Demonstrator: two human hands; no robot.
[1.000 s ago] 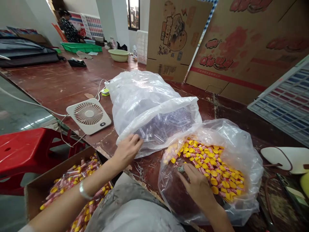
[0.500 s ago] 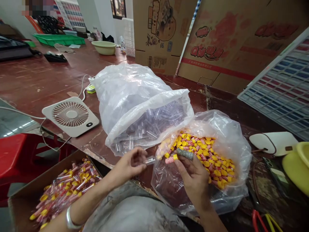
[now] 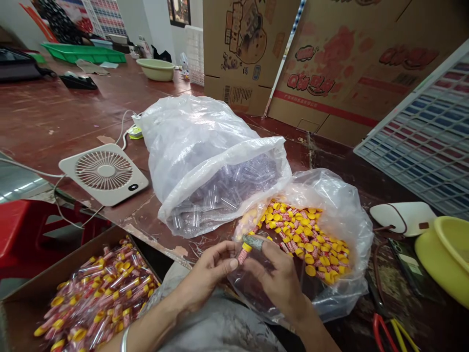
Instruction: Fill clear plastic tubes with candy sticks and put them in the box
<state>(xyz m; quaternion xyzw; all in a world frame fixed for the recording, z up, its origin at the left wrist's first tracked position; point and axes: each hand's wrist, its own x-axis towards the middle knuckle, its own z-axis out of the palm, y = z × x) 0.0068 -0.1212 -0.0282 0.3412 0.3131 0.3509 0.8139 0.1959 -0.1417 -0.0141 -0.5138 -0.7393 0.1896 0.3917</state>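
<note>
My left hand (image 3: 208, 274) and my right hand (image 3: 274, 278) meet low in the middle, in front of two plastic bags. Between their fingertips is a small red-and-white piece with a yellow cap (image 3: 244, 251); the left fingers pinch around a clear tube that I can barely see. My right forefinger wears a grey wrap (image 3: 253, 242). Behind the hands, one clear bag (image 3: 205, 146) holds transparent tubes, and the other bag (image 3: 330, 205) holds several yellow-capped red-and-white pieces (image 3: 304, 234).
A cardboard box (image 3: 91, 298) of filled yellow-capped tubes sits at lower left. A white fan (image 3: 103, 172) with its cord lies on the brown table (image 3: 54, 112). Cardboard cartons (image 3: 330, 63) stand behind; a gridded tray (image 3: 428, 137), a yellow basin (image 3: 447, 259) and a red stool (image 3: 14, 230) are around.
My left hand came out of the tube bag with a clear tube and moved right. My right hand lifted a capped piece from the other bag; the two hands now meet.
</note>
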